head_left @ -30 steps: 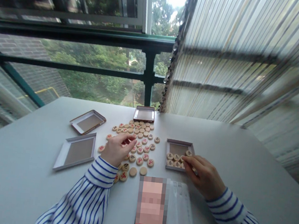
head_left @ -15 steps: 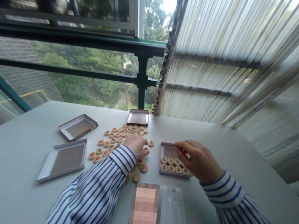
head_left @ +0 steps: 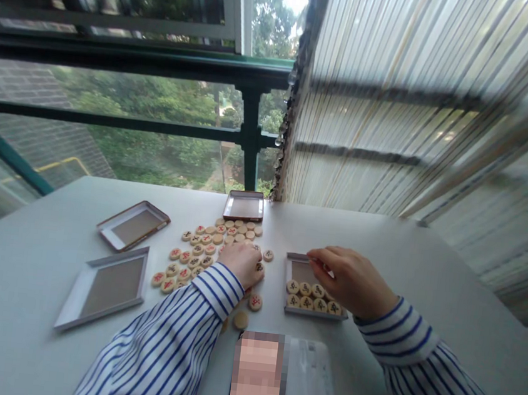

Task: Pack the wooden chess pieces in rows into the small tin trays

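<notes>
Round wooden Chinese chess pieces [head_left: 197, 249], marked in red or black, lie spread over the middle of the table, some with blank faces up. My left hand [head_left: 242, 263] is among them, its fingers closed at a black-marked chess piece [head_left: 259, 267] by its right side. Another black-marked piece [head_left: 268, 256] lies just beyond those fingertips. To the right, a shallow open box [head_left: 300, 266] holds two rows of black-marked pieces [head_left: 306, 303] at its near end. Over that box's right side is my right hand [head_left: 347, 278], thumb and fingers drawn together. Whatever they may pinch is hidden.
At the left lie a brown-edged tray [head_left: 134, 228] and a grey box part [head_left: 116, 282]. Another brown-edged tray [head_left: 244, 206] sits at the far edge. Nearest me are a pixelated, phone-shaped object [head_left: 258, 379] and a clear plastic case [head_left: 310, 384]. A string curtain [head_left: 370, 127] hangs behind.
My left fingers have come down and closed at a black-marked chess piece. The right hand stays over the box. My view has shifted slightly.
</notes>
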`<state>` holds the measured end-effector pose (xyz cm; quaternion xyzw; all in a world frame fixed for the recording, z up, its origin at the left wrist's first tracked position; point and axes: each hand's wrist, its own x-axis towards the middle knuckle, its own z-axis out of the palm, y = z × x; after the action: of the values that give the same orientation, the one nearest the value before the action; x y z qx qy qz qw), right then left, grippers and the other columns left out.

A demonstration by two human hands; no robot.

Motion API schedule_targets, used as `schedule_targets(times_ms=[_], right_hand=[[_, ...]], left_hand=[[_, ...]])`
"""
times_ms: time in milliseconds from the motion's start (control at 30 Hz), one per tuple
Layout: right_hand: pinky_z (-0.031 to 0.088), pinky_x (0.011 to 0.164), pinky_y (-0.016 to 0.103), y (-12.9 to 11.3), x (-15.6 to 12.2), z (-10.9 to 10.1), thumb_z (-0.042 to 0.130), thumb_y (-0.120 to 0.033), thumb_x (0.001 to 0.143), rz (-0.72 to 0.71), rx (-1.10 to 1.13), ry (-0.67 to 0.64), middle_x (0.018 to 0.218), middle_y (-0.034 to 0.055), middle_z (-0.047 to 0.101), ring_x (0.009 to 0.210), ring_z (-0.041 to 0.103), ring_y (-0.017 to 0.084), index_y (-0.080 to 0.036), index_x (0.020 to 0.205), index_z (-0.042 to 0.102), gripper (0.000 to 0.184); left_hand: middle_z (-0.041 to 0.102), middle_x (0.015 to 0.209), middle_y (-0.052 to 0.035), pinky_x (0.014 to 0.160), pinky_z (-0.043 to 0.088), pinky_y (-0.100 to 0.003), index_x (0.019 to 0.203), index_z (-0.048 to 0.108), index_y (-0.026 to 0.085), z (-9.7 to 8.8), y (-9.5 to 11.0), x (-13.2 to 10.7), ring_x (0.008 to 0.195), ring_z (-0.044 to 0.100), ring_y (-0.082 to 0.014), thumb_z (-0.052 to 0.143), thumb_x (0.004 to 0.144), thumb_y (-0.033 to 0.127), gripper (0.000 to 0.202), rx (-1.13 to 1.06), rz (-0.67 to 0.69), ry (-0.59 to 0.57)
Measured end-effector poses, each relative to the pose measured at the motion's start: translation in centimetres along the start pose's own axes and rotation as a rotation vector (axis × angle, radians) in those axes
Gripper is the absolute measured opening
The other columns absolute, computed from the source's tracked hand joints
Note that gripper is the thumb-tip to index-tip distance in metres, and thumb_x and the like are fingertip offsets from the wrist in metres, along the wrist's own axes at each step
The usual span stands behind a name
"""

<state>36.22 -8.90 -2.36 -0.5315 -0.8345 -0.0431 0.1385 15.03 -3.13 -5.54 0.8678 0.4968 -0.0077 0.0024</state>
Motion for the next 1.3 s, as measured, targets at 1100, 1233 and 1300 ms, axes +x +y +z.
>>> schedule_targets(times_ms=[1100,1233,1300], right_hand=[[0.039,0.058,0.022,-0.1,-0.1,-0.4,0.045,-0.026,0.083,0.028,0.355,0.008,0.069,0.0020,0.060,0.062,0.052,0.011,-0.017,0.081,0.061,0.019],[0.039,0.054,0.021,-0.3,0.0,-0.3,0.047,-0.029,0.082,0.072,0.508,0.018,0.065,0.0002,0.060,0.056,0.050,0.009,-0.017,0.080,0.061,0.019],[0.039,0.052,0.020,-0.3,0.0,-0.1,0.048,-0.031,0.081,0.102,0.584,0.019,0.065,-0.0002,0.060,0.054,0.049,0.008,-0.016,0.081,0.060,0.019]], left_hand=[[0.063,0.076,-0.0012,0.065,0.042,-0.027,0.081,0.058,0.018,-1.9,3.1,-1.2,0.071,0.056,-0.0152,0.060,0.071,0.029,0.015,-0.473,0.191,0.385],[0.063,0.076,-0.0009,0.065,0.043,-0.028,0.082,0.058,0.019,-1.7,3.5,-1.2,0.072,0.056,-0.0153,0.061,0.071,0.029,0.015,-0.512,0.211,0.403],[0.063,0.076,-0.0008,0.065,0.043,-0.028,0.083,0.058,0.019,-1.7,3.9,-1.3,0.071,0.056,-0.0154,0.061,0.071,0.030,0.017,-0.520,0.202,0.412]])
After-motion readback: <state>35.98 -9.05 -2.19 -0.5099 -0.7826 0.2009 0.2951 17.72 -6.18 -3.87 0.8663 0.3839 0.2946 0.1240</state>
